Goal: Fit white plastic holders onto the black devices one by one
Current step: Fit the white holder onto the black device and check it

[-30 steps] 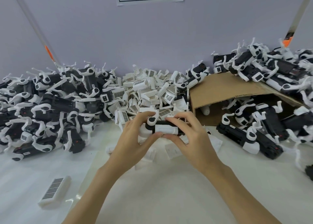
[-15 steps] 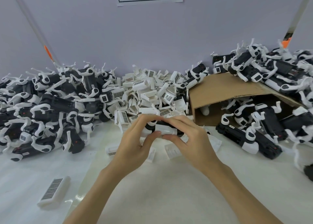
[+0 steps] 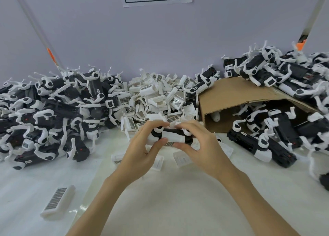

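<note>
The black device (image 3: 179, 131) lay with its long axis left to right, raised above the middle of the worktop (image 3: 178, 200), a white holder (image 3: 173, 137) against its near side. The left hand (image 3: 142, 152) and right hand (image 3: 203, 150) gripped its ends, fingers curled over, thumbs pressing the holder.
</note>
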Available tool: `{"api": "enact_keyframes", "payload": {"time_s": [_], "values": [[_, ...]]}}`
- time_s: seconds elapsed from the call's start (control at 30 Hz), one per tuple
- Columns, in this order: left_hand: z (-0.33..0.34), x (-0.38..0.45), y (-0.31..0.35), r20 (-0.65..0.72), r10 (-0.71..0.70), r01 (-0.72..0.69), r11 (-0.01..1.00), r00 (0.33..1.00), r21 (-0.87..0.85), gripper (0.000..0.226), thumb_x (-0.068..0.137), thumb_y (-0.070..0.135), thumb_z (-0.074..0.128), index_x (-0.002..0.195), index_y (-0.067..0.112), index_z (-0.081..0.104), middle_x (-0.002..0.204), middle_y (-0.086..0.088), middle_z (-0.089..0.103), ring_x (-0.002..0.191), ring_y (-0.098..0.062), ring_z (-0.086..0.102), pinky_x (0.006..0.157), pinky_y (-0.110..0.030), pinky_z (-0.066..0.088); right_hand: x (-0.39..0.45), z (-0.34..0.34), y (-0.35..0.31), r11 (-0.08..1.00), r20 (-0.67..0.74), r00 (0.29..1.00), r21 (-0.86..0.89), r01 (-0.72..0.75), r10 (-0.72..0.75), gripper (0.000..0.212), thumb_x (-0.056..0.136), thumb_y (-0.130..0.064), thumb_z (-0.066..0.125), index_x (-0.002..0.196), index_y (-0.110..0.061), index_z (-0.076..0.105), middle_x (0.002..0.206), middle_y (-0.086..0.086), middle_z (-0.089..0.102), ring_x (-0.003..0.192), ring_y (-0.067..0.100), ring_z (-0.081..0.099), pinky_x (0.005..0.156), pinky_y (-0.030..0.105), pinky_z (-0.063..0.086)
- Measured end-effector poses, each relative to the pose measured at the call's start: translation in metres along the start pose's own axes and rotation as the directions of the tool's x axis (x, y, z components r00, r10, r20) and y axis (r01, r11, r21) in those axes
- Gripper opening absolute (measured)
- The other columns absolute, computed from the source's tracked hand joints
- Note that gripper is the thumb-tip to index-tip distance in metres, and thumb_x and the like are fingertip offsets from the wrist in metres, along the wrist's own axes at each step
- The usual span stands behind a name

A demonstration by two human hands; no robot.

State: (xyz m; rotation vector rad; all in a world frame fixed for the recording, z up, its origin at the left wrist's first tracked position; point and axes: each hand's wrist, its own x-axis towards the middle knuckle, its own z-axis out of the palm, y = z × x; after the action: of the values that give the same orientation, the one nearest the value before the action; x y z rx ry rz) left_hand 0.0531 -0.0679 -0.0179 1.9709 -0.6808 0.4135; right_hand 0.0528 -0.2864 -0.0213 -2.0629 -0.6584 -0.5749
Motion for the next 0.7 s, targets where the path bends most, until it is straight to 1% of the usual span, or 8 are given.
{"api": "enact_keyframes", "payload": {"time_s": [0.07, 0.17, 0.27, 0.4, 0.47, 0.57, 0.63, 0.7], "values": [[0.002, 0.000, 0.000, 0.005, -0.002, 0.002, 1.000, 1.000, -0.011, 0.033, 0.103, 0.029, 0.066, 0.135, 0.029, 0.060, 0.130, 0.012, 0.065, 0.131, -0.023, 0.060, 0.108, -0.045, 0.049, -0.001, 0.001, 0.001, 1.000, -0.001, 1.000, -0.011, 0.004, -0.004, 0.037, 0.091, -0.021, 0.081, 0.125, -0.012, 0.069, 0.121, -0.003, 0.066, 0.115, 0.012, 0.063, 0.095, 0.031, 0.052], [0.005, 0.001, 0.004, -0.043, 0.005, -0.004, 1.000, 0.999, 0.005, 0.040, 0.092, 0.037, 0.076, 0.129, 0.030, 0.062, 0.125, 0.016, 0.067, 0.125, -0.018, 0.063, 0.103, -0.032, 0.051, 0.000, 0.003, -0.002, 1.000, -0.020, 1.000, 0.008, 0.008, -0.008, 0.032, 0.091, -0.016, 0.081, 0.120, -0.010, 0.071, 0.116, -0.003, 0.067, 0.110, 0.011, 0.064, 0.092, 0.026, 0.051], [0.005, 0.002, 0.007, -0.098, 0.032, -0.034, 0.999, 0.995, -0.022, 0.034, 0.092, 0.032, 0.075, 0.124, 0.027, 0.064, 0.121, 0.017, 0.069, 0.122, -0.013, 0.065, 0.098, -0.017, 0.047, 0.001, 0.002, -0.005, 1.000, -0.050, 0.999, 0.023, 0.015, -0.014, 0.027, 0.090, -0.017, 0.082, 0.114, -0.009, 0.073, 0.110, -0.002, 0.068, 0.104, 0.011, 0.064, 0.087, 0.015, 0.044], [0.003, 0.003, 0.009, -0.106, 0.037, -0.039, 0.999, 0.994, -0.011, 0.032, 0.093, 0.026, 0.075, 0.123, 0.026, 0.065, 0.119, 0.020, 0.069, 0.118, -0.008, 0.065, 0.093, -0.010, 0.044, 0.001, 0.002, -0.005, 0.999, -0.069, 0.997, 0.040, 0.022, -0.019, 0.029, 0.089, -0.019, 0.083, 0.115, -0.009, 0.074, 0.111, -0.003, 0.069, 0.106, 0.010, 0.064, 0.089, 0.015, 0.044], [0.003, 0.003, 0.008, -0.081, 0.017, -0.019, 1.000, 0.997, -0.022, 0.033, 0.093, 0.023, 0.076, 0.123, 0.027, 0.065, 0.119, 0.019, 0.070, 0.120, -0.009, 0.065, 0.095, -0.011, 0.044, 0.000, 0.005, -0.004, 0.999, -0.075, 0.997, 0.033, 0.032, -0.029, 0.032, 0.090, -0.021, 0.083, 0.118, -0.010, 0.073, 0.113, -0.003, 0.069, 0.108, 0.011, 0.065, 0.091, 0.020, 0.047], [-0.002, 0.004, 0.007, -0.027, -0.037, 0.036, 0.997, 0.999, -0.064, 0.035, 0.093, 0.032, 0.073, 0.127, 0.032, 0.064, 0.123, 0.019, 0.069, 0.123, -0.009, 0.064, 0.097, -0.013, 0.045, -0.001, 0.007, -0.001, 0.999, -0.060, 0.998, 0.032, 0.008, -0.006, 0.033, 0.091, -0.026, 0.081, 0.120, -0.012, 0.072, 0.114, -0.004, 0.068, 0.108, 0.014, 0.065, 0.088, 0.029, 0.054], [-0.005, 0.004, 0.005, 0.016, -0.061, 0.062, 0.997, 0.998, -0.055, 0.037, 0.094, 0.035, 0.071, 0.130, 0.031, 0.064, 0.126, 0.018, 0.069, 0.126, -0.012, 0.064, 0.102, -0.022, 0.048, -0.003, 0.008, 0.003, 1.000, -0.043, 0.999, 0.016, -0.019, 0.020, 0.034, 0.092, -0.029, 0.080, 0.121, -0.013, 0.072, 0.114, -0.006, 0.068, 0.108, 0.015, 0.065, 0.087, 0.035, 0.055], [-0.004, 0.003, 0.003, 0.027, -0.078, 0.079, 0.996, 0.997, -0.041, 0.034, 0.097, 0.028, 0.071, 0.131, 0.027, 0.065, 0.126, 0.015, 0.070, 0.125, -0.015, 0.065, 0.104, -0.033, 0.051, -0.004, 0.008, 0.005, 0.999, -0.018, 0.999, 0.010, -0.039, 0.039, 0.034, 0.092, -0.029, 0.079, 0.122, -0.015, 0.073, 0.115, -0.007, 0.067, 0.108, 0.014, 0.065, 0.088, 0.036, 0.055]]}}
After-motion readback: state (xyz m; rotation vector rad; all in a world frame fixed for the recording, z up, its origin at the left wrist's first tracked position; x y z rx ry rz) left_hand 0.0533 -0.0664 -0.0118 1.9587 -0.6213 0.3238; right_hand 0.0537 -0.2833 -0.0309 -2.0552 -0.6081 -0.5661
